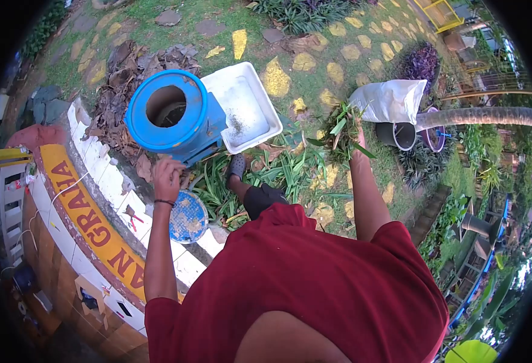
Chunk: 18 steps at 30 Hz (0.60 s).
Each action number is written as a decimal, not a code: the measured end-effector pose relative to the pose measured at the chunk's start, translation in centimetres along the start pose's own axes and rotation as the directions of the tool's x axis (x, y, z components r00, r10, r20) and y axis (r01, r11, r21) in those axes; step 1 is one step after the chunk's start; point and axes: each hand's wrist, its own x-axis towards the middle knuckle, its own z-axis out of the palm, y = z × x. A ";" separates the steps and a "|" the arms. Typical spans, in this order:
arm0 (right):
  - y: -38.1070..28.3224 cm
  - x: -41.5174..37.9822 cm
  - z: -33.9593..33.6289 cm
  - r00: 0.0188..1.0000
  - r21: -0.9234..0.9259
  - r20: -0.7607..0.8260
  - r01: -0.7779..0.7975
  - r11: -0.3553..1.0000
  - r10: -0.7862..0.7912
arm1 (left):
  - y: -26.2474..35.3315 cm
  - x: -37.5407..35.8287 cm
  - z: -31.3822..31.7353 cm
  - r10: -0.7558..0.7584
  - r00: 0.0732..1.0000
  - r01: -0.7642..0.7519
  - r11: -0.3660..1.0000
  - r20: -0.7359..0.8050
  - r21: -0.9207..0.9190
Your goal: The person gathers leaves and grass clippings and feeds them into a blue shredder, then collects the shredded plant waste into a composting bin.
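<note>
My right hand (361, 144), stretched out to the right, is closed round a bunch of leaves (340, 130), long and green with some brown bits among them. My left hand (168, 174) is beside the lower edge of a blue drum-shaped machine (208, 112) with a round opening in its top. The left fingers are bent together, and what they hold, if anything, is hidden. Against the machine stands a white tray (272, 124) with a dark scatter of fine bits. Cut green leaves (284, 172) lie on the ground between my hands.
A white sack (393, 101) and a dark bucket (405, 136) are beyond my right hand, near a palm trunk (480, 117). Dry brown leaves (118, 115) are heaped behind the machine. A round blue lid (188, 218) lies by a white-tiled ledge (112, 184) at left.
</note>
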 end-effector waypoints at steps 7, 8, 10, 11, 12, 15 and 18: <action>-7.7 -17.5 -12.9 0.967 0.297 -0.121 0.250 0.921 -0.223 | 7.3 -23.0 11.4 -0.229 0.805 0.385 0.903 0.547 -0.188; -8.7 -20.0 -16.0 0.936 0.311 -0.200 0.342 0.887 -0.291 | 7.0 -27.3 13.1 -0.214 0.726 0.426 0.886 0.653 -0.183; -10.5 -25.1 -18.8 0.847 0.281 -0.349 0.503 0.817 -0.401 | 9.0 -32.5 14.4 -0.399 0.398 0.768 0.637 0.826 -0.063; -11.5 -27.7 -19.3 0.795 0.236 -0.410 0.565 0.790 -0.446 | 10.1 -33.6 15.0 -0.541 0.132 0.941 0.332 0.830 0.067; -12.2 -30.4 -20.6 0.772 0.218 -0.417 0.597 0.772 -0.480 | 10.5 -33.6 15.1 -0.541 0.129 0.937 0.342 0.831 0.078; -13.1 -33.6 -26.3 0.759 0.257 -0.409 0.629 0.734 -0.507 | 10.4 -32.5 15.6 -0.423 0.243 0.726 0.676 0.873 0.126; -14.3 -36.1 -33.5 0.791 0.391 -0.356 0.610 0.689 -0.498 | 10.3 -30.2 18.0 -0.369 0.335 0.559 0.819 0.867 0.133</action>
